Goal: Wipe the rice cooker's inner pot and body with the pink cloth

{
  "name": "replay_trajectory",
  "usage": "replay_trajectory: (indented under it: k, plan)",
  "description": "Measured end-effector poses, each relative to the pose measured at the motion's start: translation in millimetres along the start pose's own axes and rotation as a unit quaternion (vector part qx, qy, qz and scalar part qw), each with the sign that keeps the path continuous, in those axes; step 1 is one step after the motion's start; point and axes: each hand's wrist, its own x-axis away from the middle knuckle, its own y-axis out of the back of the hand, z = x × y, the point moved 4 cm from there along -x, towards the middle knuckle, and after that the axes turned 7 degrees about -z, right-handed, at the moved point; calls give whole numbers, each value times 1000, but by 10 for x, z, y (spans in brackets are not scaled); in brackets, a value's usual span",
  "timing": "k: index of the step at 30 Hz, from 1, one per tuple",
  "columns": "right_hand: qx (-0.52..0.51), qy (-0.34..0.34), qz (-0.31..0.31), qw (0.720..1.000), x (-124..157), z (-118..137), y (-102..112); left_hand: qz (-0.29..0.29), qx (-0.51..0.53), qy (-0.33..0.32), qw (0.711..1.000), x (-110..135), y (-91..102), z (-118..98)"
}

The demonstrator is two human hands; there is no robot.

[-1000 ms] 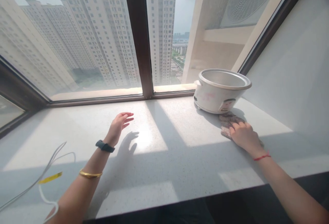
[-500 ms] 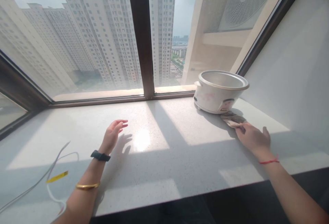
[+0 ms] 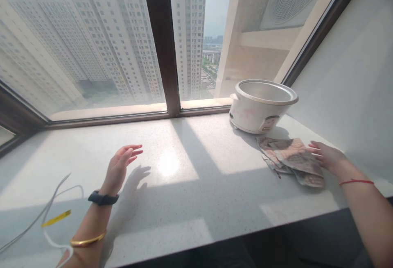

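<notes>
A patterned brownish cloth [image 3: 291, 159] lies crumpled on the pale stone window ledge [image 3: 190, 178], just in front of a white rice cooker pot [image 3: 262, 106]. My right hand [image 3: 328, 157] rests flat at the cloth's right edge, fingers stretched out and touching it. My left hand [image 3: 121, 167] hovers over the ledge at the left of centre, fingers apart, holding nothing. It wears a black wristband and a gold bangle.
A white cable with a yellow tag [image 3: 55, 219] lies on the ledge at the far left. A dark window frame post [image 3: 159, 42] stands behind the ledge. A white wall [image 3: 353, 75] closes the right side. The ledge's front edge runs along the bottom.
My right hand slid from on top of the cloth to its right edge, uncovering the cloth, which now lies spread wider. My left hand drew back toward me and to the left.
</notes>
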Motion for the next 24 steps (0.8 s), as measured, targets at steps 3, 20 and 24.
replay_trajectory:
  k: [3,20,24]
  plan:
    - [65,-24,-31,997,183,-1,-119,-4,-5,9,1000,-1,-1,26]
    - [52,-42,80,995,24,109,62,33,-65,13,997,55,-54,-10]
    - [3,-32,43,999,109,337,121,47,-82,16,995,83,-108,-38]
